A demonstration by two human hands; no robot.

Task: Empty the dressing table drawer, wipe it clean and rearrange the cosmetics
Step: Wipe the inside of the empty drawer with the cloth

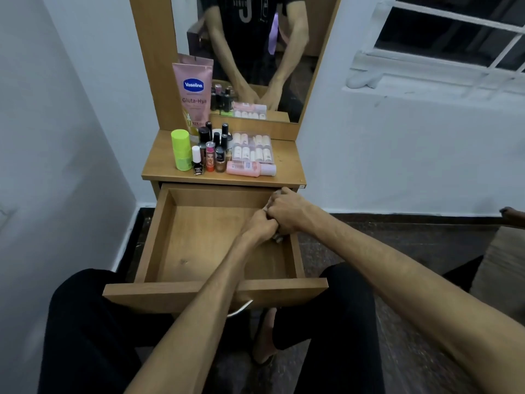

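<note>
The wooden drawer (150, 240) of the dressing table is pulled out over my knees, and its floor is bare. My left hand (260, 224) and my right hand (288, 213) are pressed together at the drawer's right wall, both with curled fingers. They grip small cosmetic items that are mostly hidden; a grey end (277, 239) pokes out below them. On the tabletop (159, 166) stand a pink Vaseline tube (193, 92), a lime green bottle (180, 149), several nail polish bottles (213, 150) and a clear box of small bottles (251, 147). A pink bottle (247, 168) lies in front.
A mirror (255, 38) rises behind the tabletop. White walls close in on the left and right, with a barred window (454, 38) at the upper right. A cushioned seat (500, 265) stands to the right. The drawer's metal handle (241, 308) sits between my legs.
</note>
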